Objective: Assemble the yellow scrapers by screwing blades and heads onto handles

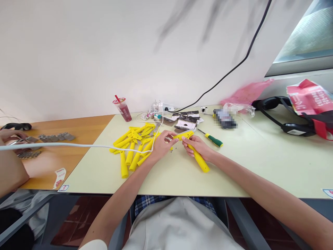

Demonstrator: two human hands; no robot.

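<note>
A yellow scraper with a tubular handle and a wide head is held between my two hands above the table. A thin grey blade lies along its head. My right hand is closed around the neck, and the handle slants down toward me. With its fingertips, my left hand pinches the left end of the head. Left of my hands lies a pile of yellow scraper handles, partly behind my left forearm. A green and yellow screwdriver rests just right of my right hand. Tiny bits, perhaps screws, lie below my hands.
A white cable crosses at left. Behind stand a drink cup, a power strip and black-and-white boxes. A blurred dark object and black headgear lie right. Another person's hand works at the wooden table.
</note>
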